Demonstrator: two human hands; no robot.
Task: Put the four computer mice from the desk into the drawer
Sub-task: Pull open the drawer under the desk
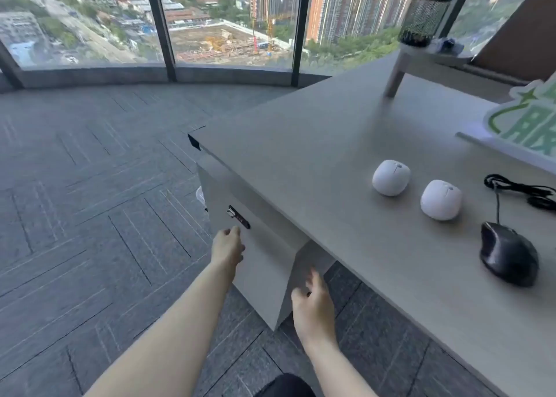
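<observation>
Two white mice lie side by side on the grey desk (301, 156): one further back (390, 177), one nearer (440, 199). A black wired mouse (508, 253) sits to their right, its cable (517, 189) coiled behind it. A fourth mouse is not in view. Under the desk's left end hangs the grey drawer unit (264, 264), closed, with a black lock panel (239, 216) near its top. My left hand (227, 247) reaches to the drawer front just below that lock and holds nothing. Also empty, my right hand (313, 303) rests at the unit's right lower side.
A raised monitor shelf (421, 56) at the back right carries a black mesh pen holder (421, 17). A green and white sign (529, 126) stands at the right edge. Grey carpet (90, 201) stretches left to large windows (225, 20).
</observation>
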